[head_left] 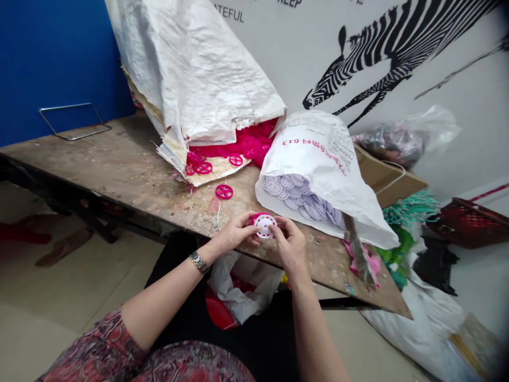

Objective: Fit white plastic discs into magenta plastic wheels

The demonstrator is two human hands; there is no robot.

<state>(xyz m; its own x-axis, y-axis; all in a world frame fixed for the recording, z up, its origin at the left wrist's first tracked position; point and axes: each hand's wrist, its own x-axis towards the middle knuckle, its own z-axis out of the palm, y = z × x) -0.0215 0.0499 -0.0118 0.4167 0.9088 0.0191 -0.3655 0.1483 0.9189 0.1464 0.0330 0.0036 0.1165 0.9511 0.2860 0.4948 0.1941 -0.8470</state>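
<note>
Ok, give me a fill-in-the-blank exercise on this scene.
1. The left hand and right hand hold a white disc against a ____ part.
2. The animal pictured on the wall is a ____.
3. From the wearer's view, the sack of pale discs lies to the ____ of the sack of spoked wheels.

pink; zebra; right

A scuffed, paint-flecked wooden table (131, 175) is bearing two white sacks lying open, one (207, 74) spilling bright pink spoked wheels (254, 142), the other (314, 154) showing pale lilac discs (302, 195). A single pink wheel (224, 192) is lying on bare wood near the front edge, while a bent wire stand (75, 122) is resting beside a blue panel.
</note>
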